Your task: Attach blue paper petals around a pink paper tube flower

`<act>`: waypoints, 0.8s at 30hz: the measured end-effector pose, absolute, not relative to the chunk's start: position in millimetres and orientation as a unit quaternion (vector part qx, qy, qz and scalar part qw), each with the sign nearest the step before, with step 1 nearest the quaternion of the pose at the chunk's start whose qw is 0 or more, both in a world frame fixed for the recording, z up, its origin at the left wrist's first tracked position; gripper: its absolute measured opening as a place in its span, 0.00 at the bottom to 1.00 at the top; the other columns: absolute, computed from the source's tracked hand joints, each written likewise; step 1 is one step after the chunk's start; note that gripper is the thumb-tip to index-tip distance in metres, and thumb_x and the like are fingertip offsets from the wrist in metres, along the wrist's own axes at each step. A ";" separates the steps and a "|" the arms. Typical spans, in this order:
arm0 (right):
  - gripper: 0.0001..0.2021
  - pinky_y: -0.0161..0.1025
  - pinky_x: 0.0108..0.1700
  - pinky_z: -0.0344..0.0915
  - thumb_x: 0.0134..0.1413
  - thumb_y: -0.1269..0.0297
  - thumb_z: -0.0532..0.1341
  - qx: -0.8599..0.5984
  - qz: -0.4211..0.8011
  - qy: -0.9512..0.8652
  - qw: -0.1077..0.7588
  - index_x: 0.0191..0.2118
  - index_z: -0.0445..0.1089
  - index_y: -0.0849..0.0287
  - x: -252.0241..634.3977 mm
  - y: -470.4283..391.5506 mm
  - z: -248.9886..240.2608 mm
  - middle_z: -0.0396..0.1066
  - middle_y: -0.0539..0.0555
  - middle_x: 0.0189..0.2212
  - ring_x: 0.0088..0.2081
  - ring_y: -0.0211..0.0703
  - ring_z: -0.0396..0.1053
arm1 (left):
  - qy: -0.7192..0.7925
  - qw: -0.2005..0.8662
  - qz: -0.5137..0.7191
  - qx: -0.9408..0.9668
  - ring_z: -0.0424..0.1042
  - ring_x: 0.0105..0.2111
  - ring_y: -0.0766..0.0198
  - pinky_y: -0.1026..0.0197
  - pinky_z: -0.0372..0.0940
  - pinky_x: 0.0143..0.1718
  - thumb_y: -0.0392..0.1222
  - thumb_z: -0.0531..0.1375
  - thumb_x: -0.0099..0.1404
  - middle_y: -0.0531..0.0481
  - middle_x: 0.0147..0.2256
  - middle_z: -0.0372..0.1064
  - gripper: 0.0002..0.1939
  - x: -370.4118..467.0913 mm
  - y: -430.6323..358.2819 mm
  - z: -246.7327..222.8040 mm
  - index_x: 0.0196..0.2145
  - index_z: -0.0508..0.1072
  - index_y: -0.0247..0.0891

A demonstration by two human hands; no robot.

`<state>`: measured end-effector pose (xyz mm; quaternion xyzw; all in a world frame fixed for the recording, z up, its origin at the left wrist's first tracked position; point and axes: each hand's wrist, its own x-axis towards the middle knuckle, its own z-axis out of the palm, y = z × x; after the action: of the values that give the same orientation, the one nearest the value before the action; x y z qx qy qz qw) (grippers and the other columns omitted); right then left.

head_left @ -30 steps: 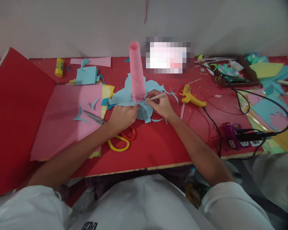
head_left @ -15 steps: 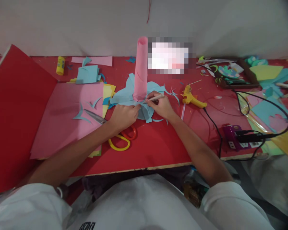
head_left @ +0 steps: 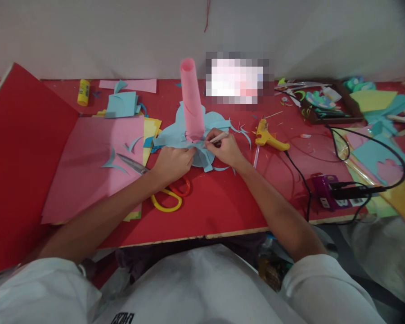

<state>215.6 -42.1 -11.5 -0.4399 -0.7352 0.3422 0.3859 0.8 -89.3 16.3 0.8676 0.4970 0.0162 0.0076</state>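
Note:
A pink paper tube (head_left: pixel 192 101), open at its top, stands leaning to the left on a flower-like blue paper cutout (head_left: pixel 216 119). Close to the tube's foot, my left hand (head_left: pixel 174 163) is closed, its fingertips pinching the blue paper. My right hand (head_left: pixel 227 147) grips a thin pale stick (head_left: pixel 220 137), like a pencil, with its tip near the tube's base; the exact contact is hidden by the fingers. Under my left wrist lie scissors (head_left: pixel 167 201) with yellow and red handles, blades resting on a pink paper sheet (head_left: pixel 87 166).
A yellow hot glue gun (head_left: pixel 270 138) lies right of the cutout, its cord running toward a purple power box (head_left: pixel 327 191). Farther back are a brown tray (head_left: pixel 340 118) of supplies and a yellow glue stick (head_left: pixel 83 92). A red board (head_left: pixel 23 166) slants up at left.
The top of the pink tube has tipped to the left. Both hands stay in nearly the same place, and the view has shifted slightly.

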 end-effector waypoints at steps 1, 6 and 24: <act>0.11 0.40 0.32 0.63 0.60 0.55 0.65 -0.445 0.344 -0.734 0.380 0.31 0.68 0.54 215.5 -42.4 -11.2 0.72 0.49 0.25 0.27 0.39 0.66 | 0.497 0.006 0.016 0.868 0.80 0.33 0.49 0.57 0.57 0.28 0.35 0.50 0.73 0.40 0.39 0.82 0.21 0.8 -89.3 16.3 0.53 0.80 0.38; 0.10 0.40 0.34 0.63 0.62 0.55 0.63 -0.427 0.330 -0.751 0.379 0.33 0.69 0.55 215.0 -44.1 -8.3 0.74 0.49 0.27 0.29 0.40 0.68 | 0.492 -0.003 0.019 0.870 0.80 0.32 0.50 0.58 0.53 0.27 0.36 0.50 0.74 0.41 0.36 0.82 0.20 0.7 -89.0 15.3 0.52 0.80 0.39; 0.13 0.40 0.32 0.62 0.60 0.53 0.63 -0.437 0.354 -0.729 0.389 0.30 0.67 0.54 215.2 -46.0 -10.4 0.71 0.49 0.24 0.27 0.39 0.64 | 0.454 0.007 0.035 0.890 0.78 0.30 0.53 0.59 0.52 0.26 0.36 0.51 0.71 0.43 0.35 0.81 0.20 -0.1 -89.6 18.4 0.48 0.82 0.39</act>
<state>215.2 -46.0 -10.4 -0.4375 -0.7291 0.3541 0.3893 -0.1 -89.6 18.4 0.8902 0.4542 0.0347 0.0066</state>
